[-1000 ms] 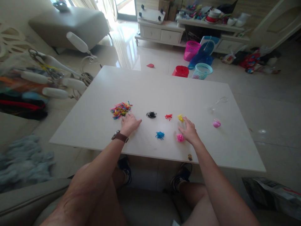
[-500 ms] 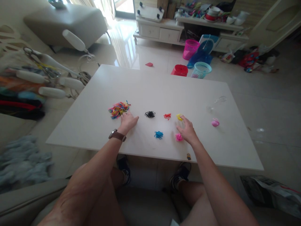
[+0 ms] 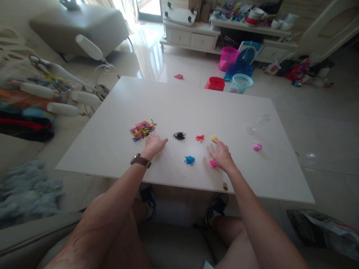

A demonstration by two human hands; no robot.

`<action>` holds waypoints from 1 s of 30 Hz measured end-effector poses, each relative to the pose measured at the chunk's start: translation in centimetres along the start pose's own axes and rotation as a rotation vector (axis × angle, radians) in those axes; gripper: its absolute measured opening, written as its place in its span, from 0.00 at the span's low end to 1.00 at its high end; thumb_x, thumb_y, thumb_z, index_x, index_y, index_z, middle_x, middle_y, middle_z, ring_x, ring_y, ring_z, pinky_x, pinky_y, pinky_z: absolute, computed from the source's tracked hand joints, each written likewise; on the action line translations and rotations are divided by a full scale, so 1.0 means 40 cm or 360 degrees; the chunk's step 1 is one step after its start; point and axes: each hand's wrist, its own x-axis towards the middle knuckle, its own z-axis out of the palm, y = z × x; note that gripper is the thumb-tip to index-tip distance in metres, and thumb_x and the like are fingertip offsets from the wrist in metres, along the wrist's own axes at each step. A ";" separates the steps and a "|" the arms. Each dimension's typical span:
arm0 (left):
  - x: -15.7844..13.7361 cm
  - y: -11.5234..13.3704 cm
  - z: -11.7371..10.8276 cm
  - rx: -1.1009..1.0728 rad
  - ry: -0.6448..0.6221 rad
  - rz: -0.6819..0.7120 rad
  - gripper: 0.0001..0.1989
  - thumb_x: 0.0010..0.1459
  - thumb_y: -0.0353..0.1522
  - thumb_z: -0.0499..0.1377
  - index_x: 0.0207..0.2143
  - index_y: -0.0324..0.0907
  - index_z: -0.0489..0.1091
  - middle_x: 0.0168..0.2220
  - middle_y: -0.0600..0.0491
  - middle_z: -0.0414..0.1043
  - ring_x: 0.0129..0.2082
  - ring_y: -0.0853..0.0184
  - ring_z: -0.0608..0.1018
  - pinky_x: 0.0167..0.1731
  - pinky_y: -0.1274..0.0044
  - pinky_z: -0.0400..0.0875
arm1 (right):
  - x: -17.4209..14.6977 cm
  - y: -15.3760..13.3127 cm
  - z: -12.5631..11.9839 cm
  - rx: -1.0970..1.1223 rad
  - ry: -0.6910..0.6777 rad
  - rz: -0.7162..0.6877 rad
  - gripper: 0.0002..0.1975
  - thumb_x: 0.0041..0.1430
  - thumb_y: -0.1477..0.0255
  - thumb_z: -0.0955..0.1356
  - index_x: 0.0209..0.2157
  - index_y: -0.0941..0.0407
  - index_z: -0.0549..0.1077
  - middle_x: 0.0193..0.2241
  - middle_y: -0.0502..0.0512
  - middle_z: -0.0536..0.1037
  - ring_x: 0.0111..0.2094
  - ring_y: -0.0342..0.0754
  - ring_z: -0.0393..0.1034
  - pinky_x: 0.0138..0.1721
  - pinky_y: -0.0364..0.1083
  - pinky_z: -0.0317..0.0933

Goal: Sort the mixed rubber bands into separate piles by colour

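On the white table [image 3: 174, 104] lies a tangled heap of multicoloured rubber-band-like loops [image 3: 142, 130]. My left hand [image 3: 155, 145] rests at the heap's near right edge, its thumb stretched out to the right and fingers apart. Over on the right, my right hand [image 3: 223, 155] hovers with thumb and fingers spread, its fingertips at a small yellow pile [image 3: 214, 138], partly covering it. A pink pile [image 3: 213, 163] sits just below that hand. Between my hands are a black pile [image 3: 179, 136], a red pile [image 3: 200, 138] and a blue pile [image 3: 189, 160].
A pink egg-shaped item [image 3: 257, 147] and a clear plastic piece [image 3: 251, 129] lie toward the table's right. A small yellow-and-blue figure [image 3: 225, 186] is at the front edge. Beyond the table stand a red stool-like object [image 3: 214, 84] and a light blue basket [image 3: 240, 83].
My left hand has shifted very slightly right, away from the heap. My right hand's thumb has moved a little left; the piles look unchanged.
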 end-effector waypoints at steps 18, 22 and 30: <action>-0.032 0.033 0.008 -0.0026 0.0034 0.0131 0.40 0.59 0.44 0.54 0.67 0.28 0.55 0.72 0.31 0.44 0.73 0.48 0.49 0.69 0.65 0.45 | -0.008 -0.011 0.005 -0.0045 -0.0043 0.0060 0.27 0.55 0.67 0.67 0.58 0.49 0.70 0.66 0.55 0.66 0.64 0.63 0.58 0.63 0.67 0.55; -0.021 0.020 0.012 -0.0011 -0.0015 0.0131 0.37 0.59 0.44 0.53 0.66 0.32 0.58 0.72 0.33 0.46 0.72 0.48 0.50 0.68 0.63 0.46 | -0.008 -0.001 0.013 -0.0019 -0.0019 0.0011 0.26 0.55 0.67 0.68 0.56 0.49 0.71 0.65 0.55 0.67 0.63 0.63 0.59 0.63 0.67 0.55; -0.020 0.008 0.002 0.0005 -0.0046 0.0115 0.33 0.58 0.44 0.53 0.63 0.41 0.65 0.73 0.40 0.46 0.71 0.42 0.50 0.67 0.58 0.46 | -0.005 0.007 0.021 -0.0040 -0.0044 -0.0019 0.25 0.55 0.68 0.68 0.56 0.49 0.71 0.65 0.55 0.67 0.64 0.62 0.59 0.63 0.66 0.56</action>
